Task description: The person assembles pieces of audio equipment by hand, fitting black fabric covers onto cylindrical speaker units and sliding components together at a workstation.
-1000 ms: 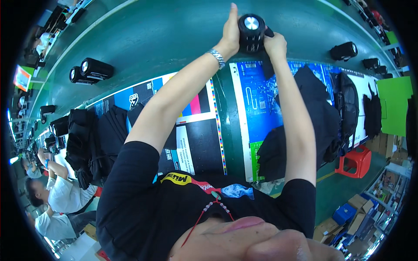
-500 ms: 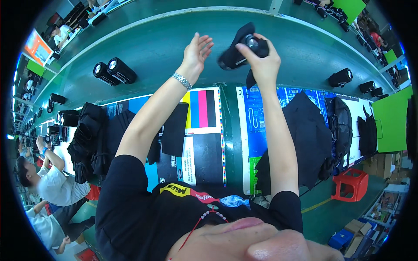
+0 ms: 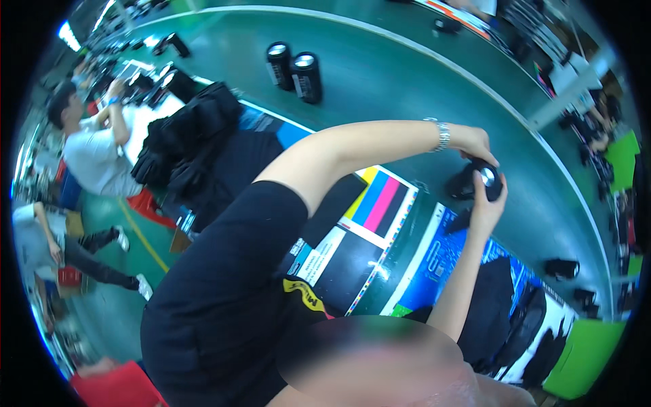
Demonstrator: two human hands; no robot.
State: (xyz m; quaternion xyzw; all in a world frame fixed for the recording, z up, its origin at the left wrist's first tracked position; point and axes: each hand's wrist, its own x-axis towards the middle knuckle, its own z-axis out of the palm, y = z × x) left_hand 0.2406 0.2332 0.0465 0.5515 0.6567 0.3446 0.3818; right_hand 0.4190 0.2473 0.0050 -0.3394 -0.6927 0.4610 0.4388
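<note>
Green bench, work out at three o'clock

Towards five, a printed sheet perhaps protects the top. Dark cloth is heaped near ten, probably for reach. Two black cylinders stand just before twelve, seemingly clear of elbows. At three, the right hand grips another cylinder, apparently steadying it; the left hand bends over its far side, hold hidden.

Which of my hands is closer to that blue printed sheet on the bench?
Right. The right hand is just beyond the far edge of the blue printed sheet; the left hand is farther out, at the far side of the black cylinder.
</note>
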